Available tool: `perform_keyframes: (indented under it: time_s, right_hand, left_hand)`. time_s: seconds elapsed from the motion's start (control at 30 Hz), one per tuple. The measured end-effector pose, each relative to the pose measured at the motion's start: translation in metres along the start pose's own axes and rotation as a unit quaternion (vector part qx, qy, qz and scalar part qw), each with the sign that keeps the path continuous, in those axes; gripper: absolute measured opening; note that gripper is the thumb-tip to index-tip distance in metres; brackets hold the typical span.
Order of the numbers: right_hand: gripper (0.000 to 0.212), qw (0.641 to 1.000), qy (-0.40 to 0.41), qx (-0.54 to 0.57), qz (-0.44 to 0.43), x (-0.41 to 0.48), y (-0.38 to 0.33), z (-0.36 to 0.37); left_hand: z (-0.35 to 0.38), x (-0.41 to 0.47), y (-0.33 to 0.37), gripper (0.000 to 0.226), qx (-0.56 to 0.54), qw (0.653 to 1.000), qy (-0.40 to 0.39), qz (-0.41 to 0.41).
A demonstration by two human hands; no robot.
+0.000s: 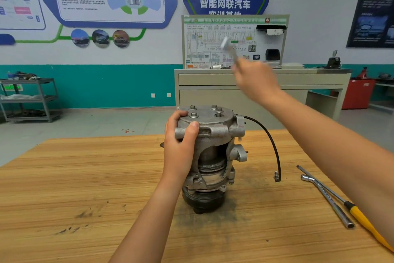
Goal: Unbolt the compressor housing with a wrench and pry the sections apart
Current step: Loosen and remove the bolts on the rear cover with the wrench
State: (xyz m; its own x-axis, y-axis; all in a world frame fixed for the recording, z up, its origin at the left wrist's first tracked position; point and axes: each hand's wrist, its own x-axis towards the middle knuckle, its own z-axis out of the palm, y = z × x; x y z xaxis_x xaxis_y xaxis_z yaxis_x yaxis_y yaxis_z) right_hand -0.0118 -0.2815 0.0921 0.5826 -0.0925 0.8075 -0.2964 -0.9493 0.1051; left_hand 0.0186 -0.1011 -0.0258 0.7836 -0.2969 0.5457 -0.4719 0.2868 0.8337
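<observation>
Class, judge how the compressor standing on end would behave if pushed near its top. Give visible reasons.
Probably heavy: the compressor is a bulky cast-metal body. Likely to tip: it stands on its narrower black pulley, and the left hand grips its top. Its cable looks floppy, drooping in an arc.

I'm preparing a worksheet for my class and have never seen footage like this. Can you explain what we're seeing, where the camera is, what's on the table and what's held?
This single picture comes from a camera worn on a person's head, looking down at their bare arms. On the wooden table stands a metal compressor, upright, with bolts on top. The left hand grips its upper housing. The right hand is raised, holding a blurred metal tool. At the right lie a bent socket wrench and a yellow-handled screwdriver, both untouched.
</observation>
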Motion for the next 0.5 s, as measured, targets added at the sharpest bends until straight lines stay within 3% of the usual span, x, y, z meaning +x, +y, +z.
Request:
perform_keyframes:
  time_s: [0.03, 0.1, 0.2, 0.33, 0.5]
  right_hand:
    - [0.030, 0.996, 0.026, 0.059, 0.059, 0.001, 0.002, -0.015]
    - [0.029, 0.995, 0.017, 0.084, 0.058, -0.005, 0.003, -0.041]
    - [0.031, 0.994, -0.093, -0.011, -0.051, -0.039, -0.006, -0.072]
    - [0.035, 0.969, -0.225, -0.084, -0.061, -0.077, -0.016, -0.082]
    - [0.042, 0.967, -0.193, -0.154, -0.064, -0.078, -0.015, -0.074]
  left_hand:
    - [0.000, 0.000, 0.000, 0.026, 0.002, 1.000, -0.001, 0.000]
    - [0.001, 0.000, 0.000, 0.027, 0.002, 1.000, 0.000, 0.000]
    - [0.002, -0.001, 0.000, 0.027, -0.004, 1.000, 0.005, -0.002]
    - [0.001, -0.001, 0.000, 0.026, -0.009, 1.000, 0.010, 0.004]
    - [0.003, -0.001, 0.001, 0.026, -0.007, 1.000, 0.010, 0.005]
